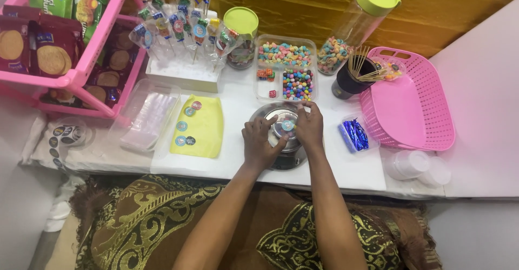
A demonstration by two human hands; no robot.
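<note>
hands meet over a shiny round metal scale (286, 159) at the near edge of the white table (238, 105). left hand (259, 143) lies curled, fingers bent down onto a small clear packet with a round blue sticker (287, 125); right hand (309, 126) pinches the same packet from the far side with thumb and fingertips, so both are closed on it above the scale's pan. just behind stands a clear plastic tray of pastel and bright candy beads (285, 67), flanked by two lime-lidded jars (241, 34). left lies a soft yellow sheet carrying round stickers (201, 126) beside a stack of clear bags (148, 119). right sits a small tub of blue foil twists (355, 135), touching a pink perforated plastic basket (427, 124). bare tabletop shows only in narrow strips around the scale.
</note>
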